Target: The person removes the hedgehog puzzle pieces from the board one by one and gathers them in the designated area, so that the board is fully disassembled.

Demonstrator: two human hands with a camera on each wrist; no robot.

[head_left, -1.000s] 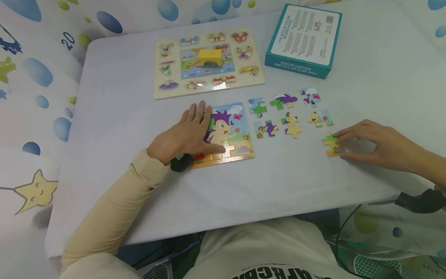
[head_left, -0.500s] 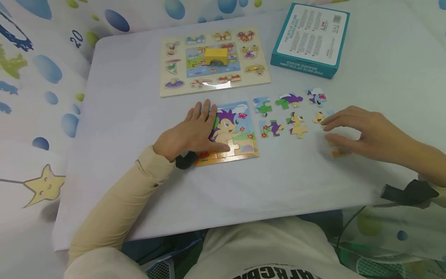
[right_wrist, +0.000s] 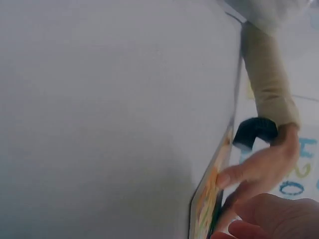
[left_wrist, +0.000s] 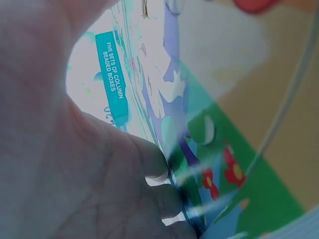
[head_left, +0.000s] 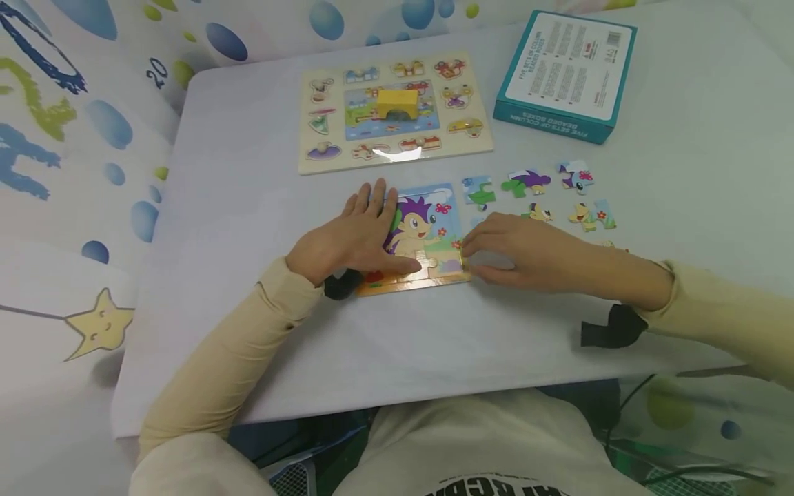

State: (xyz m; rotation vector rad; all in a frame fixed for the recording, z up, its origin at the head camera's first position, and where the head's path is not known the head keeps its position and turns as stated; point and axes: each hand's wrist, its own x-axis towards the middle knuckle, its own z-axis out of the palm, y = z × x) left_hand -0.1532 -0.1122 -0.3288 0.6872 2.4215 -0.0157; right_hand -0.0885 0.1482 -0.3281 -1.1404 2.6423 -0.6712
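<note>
A framed jigsaw puzzle (head_left: 437, 234) with a purple-haired hedgehog lies flat on the white table. My left hand (head_left: 353, 241) rests on its left side, fingers straight and thumb stretched across the lower part. In the left wrist view, the palm and fingers of the left hand (left_wrist: 114, 169) lie along the puzzle's edge. My right hand (head_left: 527, 251) is at the puzzle's right edge, fingers slightly bent, with a gap between thumb and fingers. Loose jigsaw pieces, such as a flower-and-face piece (head_left: 592, 215) and a purple-and-green piece (head_left: 526, 182), lie to the right; the right hand covers some.
Behind the jigsaw is a wooden peg puzzle board (head_left: 316, 165) with a yellow arched block (head_left: 398, 103) on it. A teal-and-white box (head_left: 564, 76) stands at the back right. The table's front edge runs close to the person's body.
My right hand has let go of the green-and-orange jigsaw piece and moved left to the framed puzzle's right edge. The left hand stays on the puzzle. The head view has shifted slightly.
</note>
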